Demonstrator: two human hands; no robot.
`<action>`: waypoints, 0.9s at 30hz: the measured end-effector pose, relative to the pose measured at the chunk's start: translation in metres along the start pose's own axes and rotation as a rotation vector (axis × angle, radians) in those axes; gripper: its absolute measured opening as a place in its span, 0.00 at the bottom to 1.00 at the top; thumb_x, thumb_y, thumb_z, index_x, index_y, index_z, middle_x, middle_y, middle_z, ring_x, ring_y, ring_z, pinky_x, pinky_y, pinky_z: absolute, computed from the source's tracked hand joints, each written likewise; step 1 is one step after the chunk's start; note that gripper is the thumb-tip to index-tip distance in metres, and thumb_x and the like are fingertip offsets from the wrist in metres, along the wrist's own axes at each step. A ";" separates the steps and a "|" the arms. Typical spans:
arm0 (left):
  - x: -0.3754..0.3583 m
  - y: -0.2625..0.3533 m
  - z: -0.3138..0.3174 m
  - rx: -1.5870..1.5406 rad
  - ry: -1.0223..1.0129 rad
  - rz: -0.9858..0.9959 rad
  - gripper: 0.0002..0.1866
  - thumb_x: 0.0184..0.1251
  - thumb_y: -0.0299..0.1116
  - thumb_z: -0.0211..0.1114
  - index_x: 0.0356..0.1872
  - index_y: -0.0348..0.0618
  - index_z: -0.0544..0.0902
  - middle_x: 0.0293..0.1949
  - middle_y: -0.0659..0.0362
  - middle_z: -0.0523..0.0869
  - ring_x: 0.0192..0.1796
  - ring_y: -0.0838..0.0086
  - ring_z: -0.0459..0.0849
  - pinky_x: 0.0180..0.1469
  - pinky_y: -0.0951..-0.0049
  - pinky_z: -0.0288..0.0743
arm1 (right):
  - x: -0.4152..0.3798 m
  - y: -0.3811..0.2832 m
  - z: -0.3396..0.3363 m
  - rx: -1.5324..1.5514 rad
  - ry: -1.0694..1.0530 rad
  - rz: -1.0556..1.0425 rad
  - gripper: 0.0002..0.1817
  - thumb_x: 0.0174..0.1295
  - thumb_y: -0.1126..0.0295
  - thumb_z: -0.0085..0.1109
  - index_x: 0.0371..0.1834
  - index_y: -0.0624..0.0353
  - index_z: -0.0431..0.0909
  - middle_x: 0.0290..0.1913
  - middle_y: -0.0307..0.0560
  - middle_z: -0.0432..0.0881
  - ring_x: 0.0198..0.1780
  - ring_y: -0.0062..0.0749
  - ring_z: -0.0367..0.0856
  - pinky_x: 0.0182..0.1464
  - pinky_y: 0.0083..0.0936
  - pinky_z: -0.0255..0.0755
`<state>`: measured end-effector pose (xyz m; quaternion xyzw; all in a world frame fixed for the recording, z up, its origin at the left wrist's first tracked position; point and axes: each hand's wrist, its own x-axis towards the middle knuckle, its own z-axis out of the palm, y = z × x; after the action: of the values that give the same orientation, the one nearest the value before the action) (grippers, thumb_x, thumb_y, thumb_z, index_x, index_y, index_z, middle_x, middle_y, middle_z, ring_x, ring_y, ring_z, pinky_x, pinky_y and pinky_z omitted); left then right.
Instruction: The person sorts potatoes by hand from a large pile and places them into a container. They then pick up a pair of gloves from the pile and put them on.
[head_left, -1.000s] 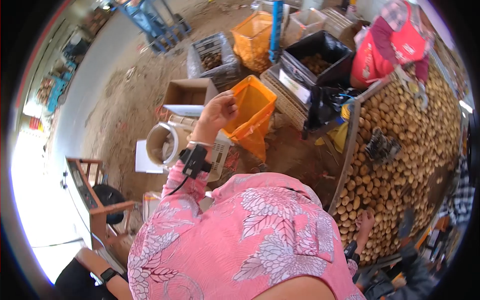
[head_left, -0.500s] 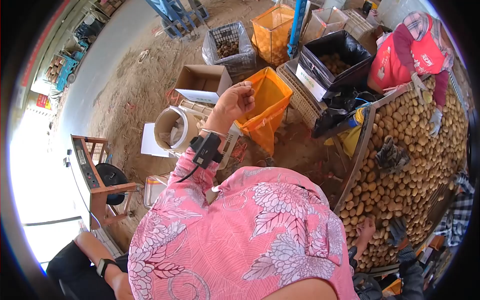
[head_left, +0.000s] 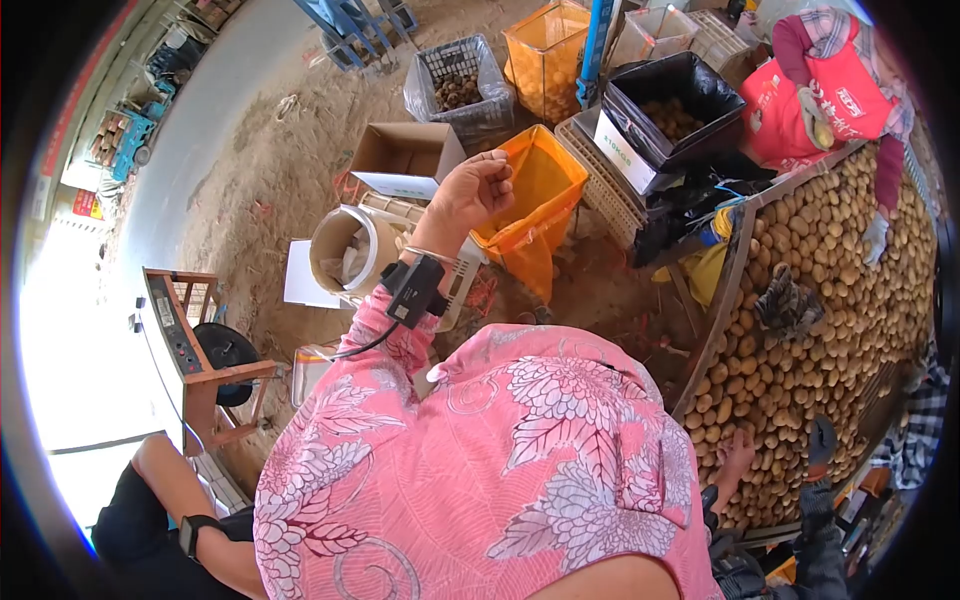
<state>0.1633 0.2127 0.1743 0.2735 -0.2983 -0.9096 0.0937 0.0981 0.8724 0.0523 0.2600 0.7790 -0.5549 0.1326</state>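
My left hand [head_left: 478,188] is raised with its fingers curled in, and nothing shows in them. A black device is strapped at that wrist. Just beyond the hand, an open orange bag [head_left: 545,190] overlaps the fingertips in this view. At the right, my bare right hand [head_left: 736,452] reaches past my pink shirt to the near side of a large heap of potatoes [head_left: 840,270]. Its fingers are apart, right at the potatoes. Close by is a co-worker's dark gloved hand [head_left: 821,440].
A co-worker in a red apron [head_left: 840,95] handles potatoes across the heap. Around the orange bag stand a cardboard box [head_left: 405,155], a round bucket [head_left: 350,250] and a black-lined box [head_left: 650,140]. A board edge [head_left: 718,310] borders the heap; dark crumpled plastic [head_left: 785,305] lies on it.
My left hand stays raised in nearly the same spot. The dark gloved hand has shifted right and up. The apron wearer's near hand has lifted off the heap with a potato in it.
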 end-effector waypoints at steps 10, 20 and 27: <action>-0.001 -0.001 -0.006 -0.020 -0.027 0.006 0.04 0.61 0.26 0.55 0.34 0.46 0.77 0.25 0.62 0.80 0.24 0.74 0.79 0.29 0.71 0.76 | -0.009 -0.007 0.003 0.028 -0.015 -0.020 0.08 0.61 0.64 0.52 0.30 0.57 0.74 0.17 0.35 0.70 0.18 0.20 0.68 0.19 0.21 0.60; -0.001 -0.002 -0.010 -0.017 -0.026 0.031 0.05 0.60 0.26 0.56 0.37 0.45 0.76 0.26 0.60 0.80 0.26 0.72 0.79 0.31 0.72 0.77 | -0.047 -0.044 0.030 -0.022 0.055 0.001 0.10 0.63 0.65 0.51 0.27 0.59 0.71 0.20 0.37 0.66 0.22 0.23 0.65 0.28 0.25 0.66; 0.005 -0.001 -0.016 -0.039 -0.035 -0.003 0.07 0.59 0.26 0.58 0.38 0.47 0.76 0.26 0.61 0.79 0.25 0.73 0.78 0.28 0.71 0.75 | -0.020 -0.016 0.008 0.025 -0.030 0.025 0.09 0.64 0.66 0.48 0.31 0.59 0.72 0.18 0.34 0.63 0.19 0.22 0.60 0.26 0.23 0.66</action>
<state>0.1681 0.2043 0.1607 0.2563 -0.2818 -0.9200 0.0924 0.1055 0.8557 0.0721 0.2629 0.7668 -0.5666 0.1481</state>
